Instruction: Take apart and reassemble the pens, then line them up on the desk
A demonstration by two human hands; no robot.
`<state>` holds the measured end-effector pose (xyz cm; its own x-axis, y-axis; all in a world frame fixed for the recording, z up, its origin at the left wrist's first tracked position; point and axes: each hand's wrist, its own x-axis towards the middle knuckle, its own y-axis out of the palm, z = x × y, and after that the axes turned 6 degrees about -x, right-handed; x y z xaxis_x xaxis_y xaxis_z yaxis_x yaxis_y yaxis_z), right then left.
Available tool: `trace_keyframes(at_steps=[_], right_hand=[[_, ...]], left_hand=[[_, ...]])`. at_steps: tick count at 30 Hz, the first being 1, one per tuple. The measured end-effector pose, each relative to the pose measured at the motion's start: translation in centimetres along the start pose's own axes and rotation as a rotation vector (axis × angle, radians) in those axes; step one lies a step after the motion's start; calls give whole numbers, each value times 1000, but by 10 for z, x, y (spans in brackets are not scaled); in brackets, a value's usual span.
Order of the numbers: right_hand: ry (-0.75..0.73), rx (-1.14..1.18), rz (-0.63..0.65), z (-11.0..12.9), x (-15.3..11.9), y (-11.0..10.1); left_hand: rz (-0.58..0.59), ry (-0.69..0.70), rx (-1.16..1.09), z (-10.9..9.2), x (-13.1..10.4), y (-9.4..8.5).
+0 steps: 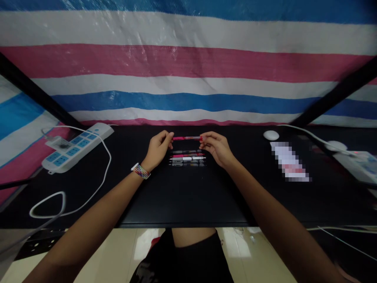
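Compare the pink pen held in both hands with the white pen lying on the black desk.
The pink pen is lifted, pinched at its ends by the left hand and right hand; the white pen lies untouched in a row on the black desk. Colours differ. Both lie horizontal.

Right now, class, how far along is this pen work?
Done: four pens lie in a neat row on the black table. In hand: the left hand and right hand hold a red pen by its ends. Left: it is not yet in the row.
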<state>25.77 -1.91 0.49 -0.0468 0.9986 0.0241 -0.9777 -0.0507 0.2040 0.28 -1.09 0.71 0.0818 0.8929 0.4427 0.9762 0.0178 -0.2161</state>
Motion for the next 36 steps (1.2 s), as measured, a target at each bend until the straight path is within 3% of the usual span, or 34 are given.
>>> trace_keyframes(at_steps=[7, 13, 19, 24, 30, 36], right_hand=[[34, -1, 8, 1, 0, -1], [63, 27, -13, 2, 0, -1], [50, 27, 19, 0, 0, -1], [52, 19, 38, -3, 0, -1], [38, 29, 48, -5, 1, 1], [30, 29, 40, -5, 1, 1]], left_hand=[[18, 26, 10, 2, -2, 0], [41, -8, -160, 5, -2, 3], [55, -33, -160, 3, -2, 3], [16, -24, -192, 2, -2, 2], [94, -66, -221, 0, -3, 3], [35, -10, -197, 3, -4, 5]])
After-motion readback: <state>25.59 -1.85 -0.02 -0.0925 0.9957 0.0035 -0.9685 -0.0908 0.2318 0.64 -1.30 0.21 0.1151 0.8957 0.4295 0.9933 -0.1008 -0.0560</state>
